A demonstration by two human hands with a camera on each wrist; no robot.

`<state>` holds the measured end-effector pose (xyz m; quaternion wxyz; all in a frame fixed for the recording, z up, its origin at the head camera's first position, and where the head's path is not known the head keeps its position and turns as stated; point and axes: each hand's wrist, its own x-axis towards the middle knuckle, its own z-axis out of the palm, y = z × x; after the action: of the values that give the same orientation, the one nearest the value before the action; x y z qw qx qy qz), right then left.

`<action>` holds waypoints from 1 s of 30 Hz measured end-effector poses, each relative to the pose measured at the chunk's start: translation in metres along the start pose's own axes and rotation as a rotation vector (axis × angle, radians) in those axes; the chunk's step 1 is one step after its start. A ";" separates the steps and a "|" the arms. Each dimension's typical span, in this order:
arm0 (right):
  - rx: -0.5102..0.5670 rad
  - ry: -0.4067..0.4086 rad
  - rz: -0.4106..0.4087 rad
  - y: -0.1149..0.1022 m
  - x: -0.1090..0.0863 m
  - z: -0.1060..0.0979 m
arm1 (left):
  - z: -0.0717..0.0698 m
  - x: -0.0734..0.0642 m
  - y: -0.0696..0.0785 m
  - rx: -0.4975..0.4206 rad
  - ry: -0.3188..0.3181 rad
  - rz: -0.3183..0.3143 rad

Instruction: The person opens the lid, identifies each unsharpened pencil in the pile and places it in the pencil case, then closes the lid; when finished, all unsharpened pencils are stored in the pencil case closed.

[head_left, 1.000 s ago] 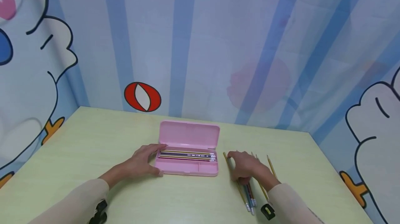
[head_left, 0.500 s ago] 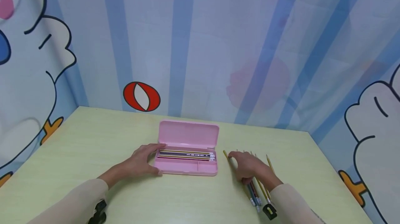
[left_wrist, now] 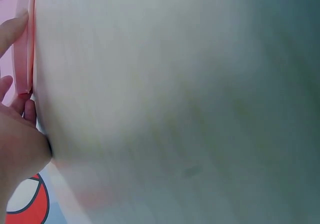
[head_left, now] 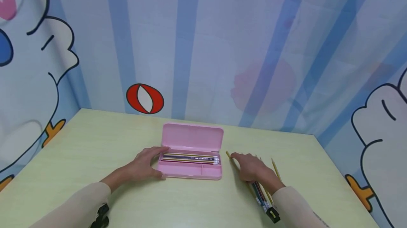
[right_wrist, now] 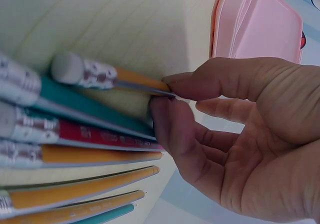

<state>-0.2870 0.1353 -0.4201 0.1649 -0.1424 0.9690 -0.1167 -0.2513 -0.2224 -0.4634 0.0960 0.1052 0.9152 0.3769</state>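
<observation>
An open pink pencil case [head_left: 187, 172] lies on the table with several pencils [head_left: 190, 158] in its long rear compartment. My left hand [head_left: 147, 164] grips the case's left end, thumb at the front corner and fingers toward the hinge side. To the right of the case, my right hand [head_left: 254, 169] is low over a bundle of loose pencils. The right wrist view shows thumb and index finger pinching a yellow pencil [right_wrist: 137, 79] with a white eraser. Beside it lie a teal pencil [right_wrist: 90, 106], a red pencil [right_wrist: 100, 134] and several yellow ones, partly covered by the hand.
The pale wooden table [head_left: 111, 132] meets a blue striped cloth backdrop [head_left: 206, 62] at its far edge. The case's raised lid [head_left: 192, 136] stands at the back. A black wrist strap piece [head_left: 272, 215] hangs beneath the right sleeve, over the pencils' eraser ends.
The loose pencils' eraser ends have shifted to the right and closer together under my right hand. My left hand and the pencil case have stayed in place.
</observation>
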 end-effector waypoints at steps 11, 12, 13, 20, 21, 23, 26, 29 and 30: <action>0.037 0.012 -0.006 0.000 0.000 0.000 | -0.001 -0.002 0.003 -0.004 0.002 -0.029; 0.058 0.011 -0.005 0.001 0.000 -0.001 | -0.001 -0.002 0.004 -0.003 0.001 -0.027; 0.081 0.009 -0.005 0.002 -0.001 -0.002 | -0.001 -0.002 0.004 -0.003 -0.002 -0.024; 0.370 -0.107 -0.011 0.016 0.000 -0.016 | 0.000 -0.001 0.003 -0.003 0.004 -0.026; 0.428 -0.136 -0.026 0.019 0.001 -0.019 | 0.000 0.000 0.003 -0.006 0.008 -0.030; 0.553 -0.199 -0.057 0.027 0.003 -0.023 | 0.000 0.000 0.002 -0.003 0.009 -0.030; 0.695 -0.276 -0.108 0.039 0.005 -0.026 | 0.001 0.000 0.002 -0.001 0.009 -0.035; 0.775 -0.322 -0.140 0.049 0.006 -0.027 | 0.001 0.000 0.002 0.000 0.007 -0.043; 0.792 -0.331 -0.149 0.052 0.007 -0.027 | 0.001 0.000 0.002 -0.001 0.007 -0.045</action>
<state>-0.3149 0.1861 -0.4111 0.3513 -0.1544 0.7970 -0.4663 -0.2504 -0.2202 -0.4628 0.1012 0.0830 0.9176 0.3754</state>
